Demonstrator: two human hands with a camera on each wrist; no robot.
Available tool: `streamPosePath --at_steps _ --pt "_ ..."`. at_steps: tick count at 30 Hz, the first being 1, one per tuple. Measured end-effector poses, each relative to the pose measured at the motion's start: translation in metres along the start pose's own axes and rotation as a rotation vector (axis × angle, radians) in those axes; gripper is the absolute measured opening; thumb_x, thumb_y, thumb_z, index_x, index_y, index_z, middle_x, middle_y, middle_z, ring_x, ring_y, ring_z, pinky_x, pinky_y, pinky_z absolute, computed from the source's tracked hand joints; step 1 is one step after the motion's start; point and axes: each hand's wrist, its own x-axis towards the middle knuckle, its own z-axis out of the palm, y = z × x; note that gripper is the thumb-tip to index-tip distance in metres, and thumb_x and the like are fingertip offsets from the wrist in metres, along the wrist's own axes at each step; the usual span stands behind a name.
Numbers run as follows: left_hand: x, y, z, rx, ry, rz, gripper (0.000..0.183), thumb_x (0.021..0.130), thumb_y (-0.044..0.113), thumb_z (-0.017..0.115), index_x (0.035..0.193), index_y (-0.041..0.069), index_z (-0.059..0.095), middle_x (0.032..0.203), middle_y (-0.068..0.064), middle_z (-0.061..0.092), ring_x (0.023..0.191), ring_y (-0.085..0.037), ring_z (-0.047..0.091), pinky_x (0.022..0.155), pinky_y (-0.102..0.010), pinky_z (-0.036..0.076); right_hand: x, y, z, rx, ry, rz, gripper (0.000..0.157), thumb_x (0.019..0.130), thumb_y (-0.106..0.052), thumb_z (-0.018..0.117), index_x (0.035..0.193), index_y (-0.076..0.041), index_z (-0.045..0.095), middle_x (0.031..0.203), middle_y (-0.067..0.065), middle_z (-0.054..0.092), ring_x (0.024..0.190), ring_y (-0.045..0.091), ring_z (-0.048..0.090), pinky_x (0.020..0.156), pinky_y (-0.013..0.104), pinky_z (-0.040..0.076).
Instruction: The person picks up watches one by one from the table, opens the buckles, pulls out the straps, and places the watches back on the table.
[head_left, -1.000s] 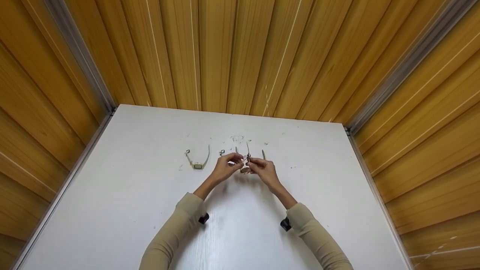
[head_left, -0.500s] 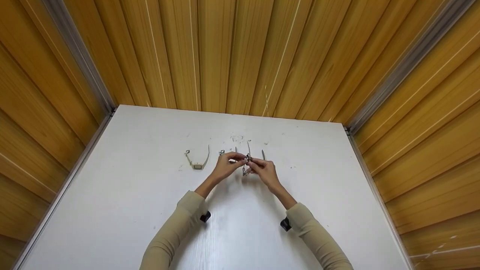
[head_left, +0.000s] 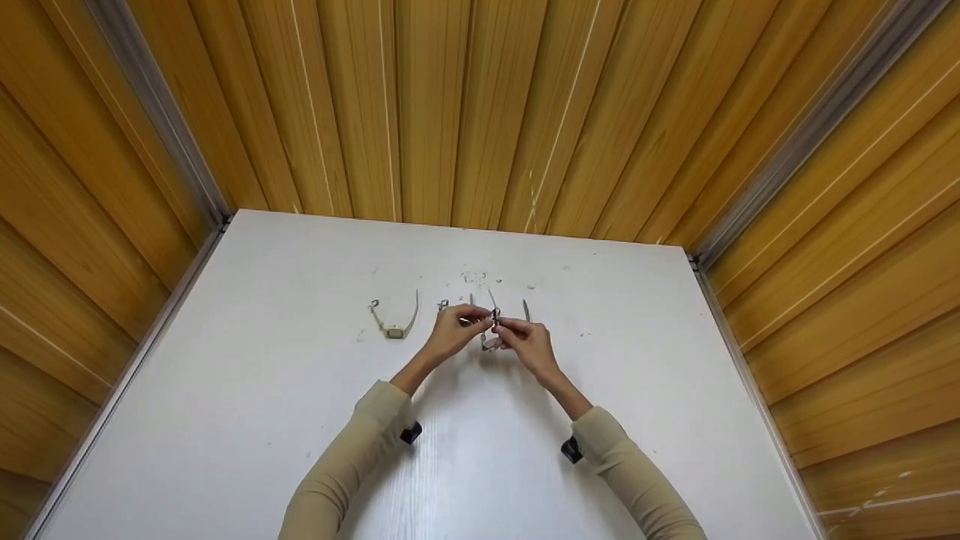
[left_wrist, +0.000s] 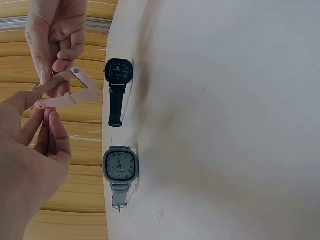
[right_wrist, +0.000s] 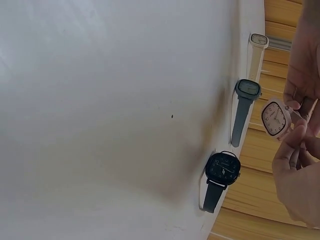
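Observation:
A pale pink wristwatch [right_wrist: 274, 118] is held up between both hands above the far part of the white table, its dial showing in the right wrist view. Its pink strap [left_wrist: 86, 95] bends into a loop in the left wrist view. My left hand [head_left: 452, 331] pinches the strap near its buckle end with thumb and fingertips. From the other side, my right hand [head_left: 531, 345] pinches the strap close to the left fingertips. The fingers hide most of the buckle.
Beyond the hands, a cream watch [head_left: 394, 332] stands on the white table [head_left: 300, 420] at left. A grey-blue watch [left_wrist: 120, 165] sits nearer the middle, and a black watch [right_wrist: 223, 168] at right. Wood-patterned panels [head_left: 427, 112] rise behind the table.
The pink watch has turned between the hands, its case swinging slightly left below the fingers. The left fingertips have moved right to meet the right ones. The other watches stay put.

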Motion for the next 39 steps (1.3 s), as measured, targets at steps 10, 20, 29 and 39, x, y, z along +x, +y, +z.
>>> streamPosePath --at_steps 10,20,29,39 --pt "-0.001 -0.002 0.002 -0.039 0.008 -0.037 0.02 0.095 0.013 0.072 0.107 -0.002 0.075 0.1 -0.019 0.075 0.09 -0.014 0.067 0.081 -0.02 0.055 0.001 0.011 0.005 -0.058 0.057 -0.061 0.023 0.096 -0.002 0.069 0.116 0.009 0.07 0.104 0.029 0.074 0.081 0.04 0.075 0.072 0.035 0.064" --pt "-0.001 -0.002 0.006 -0.051 0.052 0.004 0.018 0.094 0.012 0.073 0.102 -0.003 0.075 0.097 -0.02 0.075 0.085 -0.01 0.064 0.075 -0.016 0.051 -0.001 0.015 0.008 -0.29 0.12 -0.248 0.015 0.094 0.0 0.068 0.106 0.005 0.073 0.089 0.02 0.077 0.061 0.005 0.066 0.054 0.012 0.052" --pt "0.001 -0.003 0.004 -0.011 0.07 -0.008 0.015 0.093 0.012 0.073 0.1 -0.001 0.078 0.095 -0.016 0.077 0.082 -0.007 0.065 0.074 -0.016 0.053 0.001 0.015 0.007 -0.425 0.139 -0.329 0.011 0.094 -0.008 0.072 0.1 0.001 0.077 0.072 0.011 0.074 0.054 -0.001 0.056 0.049 0.011 0.042" --pt "0.0 -0.002 0.006 0.004 0.081 -0.002 0.015 0.094 0.014 0.074 0.098 0.001 0.079 0.094 -0.016 0.077 0.08 -0.008 0.066 0.072 -0.017 0.053 -0.004 0.015 0.005 -0.671 0.193 -0.387 0.014 0.091 -0.009 0.071 0.103 -0.006 0.078 0.073 0.004 0.077 0.062 0.014 0.071 0.061 0.033 0.058"
